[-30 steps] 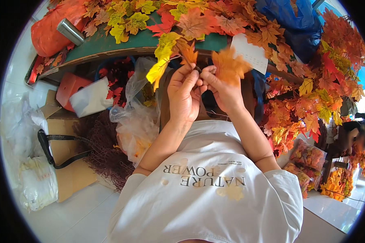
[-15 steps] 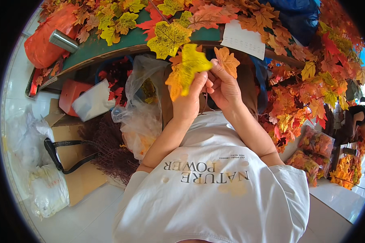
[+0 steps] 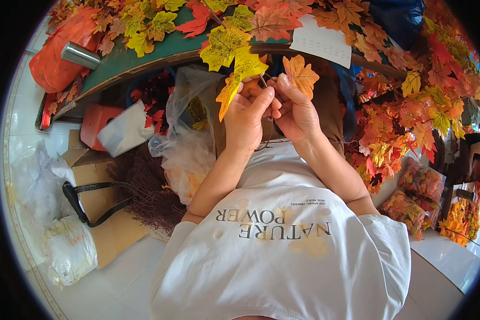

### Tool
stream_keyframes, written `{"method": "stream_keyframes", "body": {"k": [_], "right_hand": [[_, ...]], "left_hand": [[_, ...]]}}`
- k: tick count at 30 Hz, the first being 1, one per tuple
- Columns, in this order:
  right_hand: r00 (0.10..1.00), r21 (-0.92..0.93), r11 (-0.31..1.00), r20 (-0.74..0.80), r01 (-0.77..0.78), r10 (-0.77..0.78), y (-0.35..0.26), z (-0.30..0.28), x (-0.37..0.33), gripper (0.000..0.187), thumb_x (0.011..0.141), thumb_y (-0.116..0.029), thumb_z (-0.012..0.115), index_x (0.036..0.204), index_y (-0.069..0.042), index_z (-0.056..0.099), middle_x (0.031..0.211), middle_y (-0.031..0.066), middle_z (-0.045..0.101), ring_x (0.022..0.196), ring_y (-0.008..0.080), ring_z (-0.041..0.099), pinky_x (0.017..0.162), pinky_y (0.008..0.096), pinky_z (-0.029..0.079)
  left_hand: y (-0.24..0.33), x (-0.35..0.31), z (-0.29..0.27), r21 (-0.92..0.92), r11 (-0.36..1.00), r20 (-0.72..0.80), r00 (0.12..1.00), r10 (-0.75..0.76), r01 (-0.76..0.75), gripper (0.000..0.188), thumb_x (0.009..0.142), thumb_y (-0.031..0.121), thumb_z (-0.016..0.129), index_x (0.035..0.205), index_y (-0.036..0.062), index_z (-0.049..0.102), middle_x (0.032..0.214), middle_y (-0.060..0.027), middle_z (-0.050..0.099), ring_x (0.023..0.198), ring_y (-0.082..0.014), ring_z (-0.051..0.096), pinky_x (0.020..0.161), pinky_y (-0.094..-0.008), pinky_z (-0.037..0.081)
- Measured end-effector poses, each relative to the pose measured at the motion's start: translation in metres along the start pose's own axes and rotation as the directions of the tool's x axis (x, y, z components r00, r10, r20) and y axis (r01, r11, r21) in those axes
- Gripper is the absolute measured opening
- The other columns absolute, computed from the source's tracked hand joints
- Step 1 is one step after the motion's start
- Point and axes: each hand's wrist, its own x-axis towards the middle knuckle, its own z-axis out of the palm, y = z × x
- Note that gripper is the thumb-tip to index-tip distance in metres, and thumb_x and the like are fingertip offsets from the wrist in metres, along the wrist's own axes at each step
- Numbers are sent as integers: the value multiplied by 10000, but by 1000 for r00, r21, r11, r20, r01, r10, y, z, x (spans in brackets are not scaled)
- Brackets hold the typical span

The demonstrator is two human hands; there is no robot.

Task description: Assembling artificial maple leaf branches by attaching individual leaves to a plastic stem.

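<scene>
Close together in front of my lap, both hands work on a garland of artificial maple leaves. My left hand (image 3: 245,118) is closed, thumb against the fingers, on its dark stem (image 3: 262,80). Beside the knuckles hang a yellow leaf (image 3: 248,64) and a yellow-orange leaf (image 3: 228,95). My right hand (image 3: 297,111) pinches at the same stem with thumb and forefinger, its fingertips nearly touching the left ones. Just beyond it stands an orange leaf (image 3: 302,76). Another yellow leaf (image 3: 222,47) lies past the hands at the table edge. The exact pinch point is partly hidden by my fingers.
Across the green table (image 3: 114,69) lie more leaves, a metal cylinder (image 3: 81,55) and a paper sheet (image 3: 321,41). Leaf garlands (image 3: 405,128) hang at the right. Clear plastic bags (image 3: 184,122), a cardboard box (image 3: 109,224) and dark twigs (image 3: 149,192) are at the left.
The yellow leaf in my hands has tipped away and turned, baring the dark stem between my fingertips. My left hand has shifted slightly; the orange leaf has moved a little right.
</scene>
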Motion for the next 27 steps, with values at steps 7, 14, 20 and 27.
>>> {"method": "stream_keyframes", "body": {"k": [7, 14, 20, 27], "right_hand": [[1000, -23, 1000, -3, 10, -10, 4, -1, 1, 88, 887, -140, 556, 909, -66, 514, 804, 33, 569, 548, 91, 515, 459, 220, 436], [998, -39, 998, 15, 54, -53, 6, -3, 4, 134, 888, -127, 554, 982, -79, 472, 810, 22, 551, 559, 83, 516, 451, 208, 434], [994, -46, 995, 69, 88, -85, 7, -4, 4, 121, 881, -122, 566, 950, -68, 482, 770, 24, 552, 541, 88, 517, 449, 209, 436], [990, -56, 993, 99, 107, -101, 6, -9, 6, 119, 858, -96, 594, 910, -38, 504, 768, 48, 581, 529, 103, 529, 441, 229, 448]], "left_hand": [[-1, 2, -1, 10, 1000, -23, 999, 24, -24, 297, 812, -36, 584, 1088, 27, 494, 722, -25, 540, 591, -114, 566, 479, -235, 473], [-2, 3, -2, 3, 1000, -11, 1000, 21, -21, 291, 809, -35, 591, 1079, 26, 501, 712, -24, 538, 581, -114, 565, 479, -237, 471], [-2, 3, -1, 6, 1000, -11, 1000, 22, -22, 287, 808, -35, 592, 1075, 19, 502, 713, -28, 546, 582, -113, 569, 480, -236, 478], [-5, 4, -4, 7, 1000, -3, 1000, 26, -26, 285, 809, -41, 587, 1075, 15, 500, 717, -26, 543, 579, -112, 565, 480, -234, 480]]}}
